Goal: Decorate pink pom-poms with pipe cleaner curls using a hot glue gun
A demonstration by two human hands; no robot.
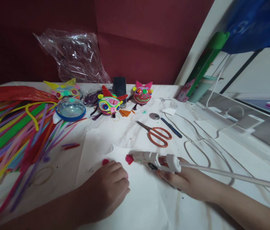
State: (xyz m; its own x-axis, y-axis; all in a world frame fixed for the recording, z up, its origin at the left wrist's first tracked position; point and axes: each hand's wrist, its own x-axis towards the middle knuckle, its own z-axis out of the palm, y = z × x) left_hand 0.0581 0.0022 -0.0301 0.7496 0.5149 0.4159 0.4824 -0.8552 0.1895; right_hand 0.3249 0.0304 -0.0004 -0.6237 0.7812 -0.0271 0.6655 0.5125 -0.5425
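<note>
My right hand [180, 175] is wrapped round a white glue gun [149, 159], whose nozzle end points left at a small pink piece [129, 159]. My left hand [109, 187] rests on the white paper [96, 143] with its fingers curled together. A bit of pink shows at its fingertips, but most of what it pinches is hidden. Just above its knuckles lies another pink piece [105, 162]. Orange-handled scissors [157, 135] lie beyond the glue gun, beside a dark blue tool [171, 127].
Colourful fuzzy strips [12, 137] cover the left side. Behind are a blue-rimmed bowl [70, 110], decorated heads [109, 103] [143, 92] and a phone [119, 87]. Cables [197, 150] loop at the right, near a green roll [206, 64].
</note>
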